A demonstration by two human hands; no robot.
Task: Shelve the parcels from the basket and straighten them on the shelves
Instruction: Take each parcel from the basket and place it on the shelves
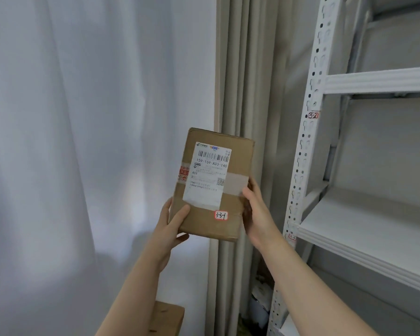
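We hold one cardboard parcel (230, 207) in the air between both hands. Our left hand (171, 226) grips its lower left corner, thumb on the front, and our right hand (256, 214) clasps its right edge. Its long axis stands nearly upright, the top tipped slightly right. One shipping label (207, 177) and one small red-edged sticker (221, 215) face us. Right of the grip stands a white shelf rack (303, 151) with two boards (374, 224) in view. Curtains (243, 93) hang behind the parcel. Below the left forearm a second brown box (166, 318) shows.
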